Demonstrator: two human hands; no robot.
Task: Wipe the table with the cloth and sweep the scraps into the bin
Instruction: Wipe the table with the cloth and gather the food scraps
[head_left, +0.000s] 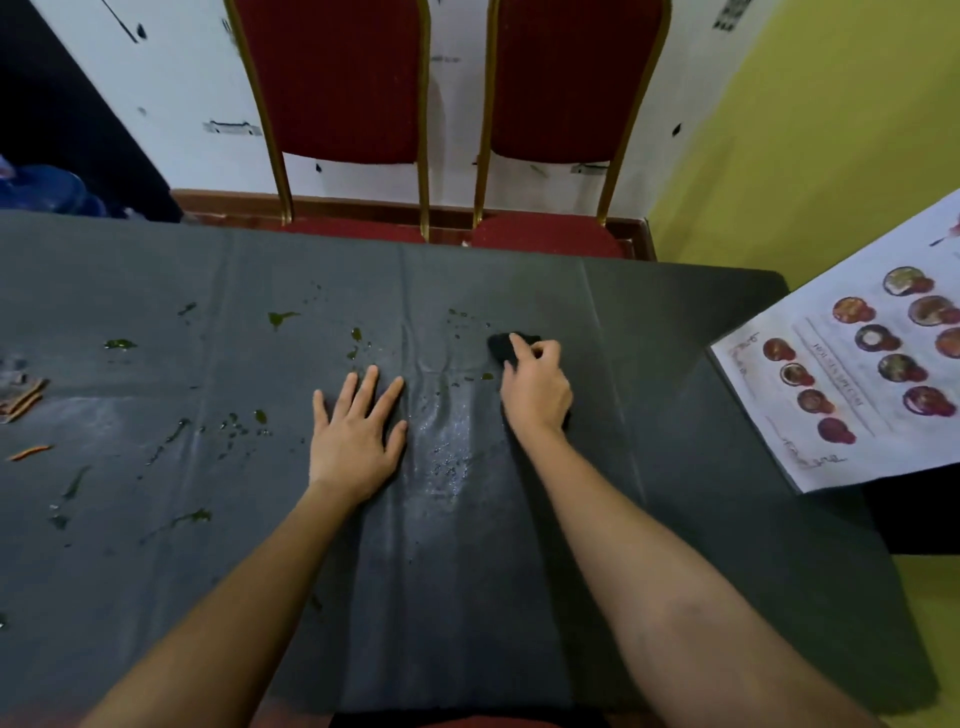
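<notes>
Dark cloth (511, 347) is bunched under your right hand (535, 392), fingers closed on it, left hand (358, 434) flat and spread beside; green scraps (280, 318) left of it may smear on the apparently wet covering.

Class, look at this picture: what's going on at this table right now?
A person is cleaning a table covered with a dark tablecloth. The right hand grips a small dark cloth pressed against the surface, while the left hand lies flat, fingers spread, on the cover. A wet streak runs between the hands. Green smears and scraps are scattered over the left part, with orange peelings near the left edge. No bin is in view.
</notes>
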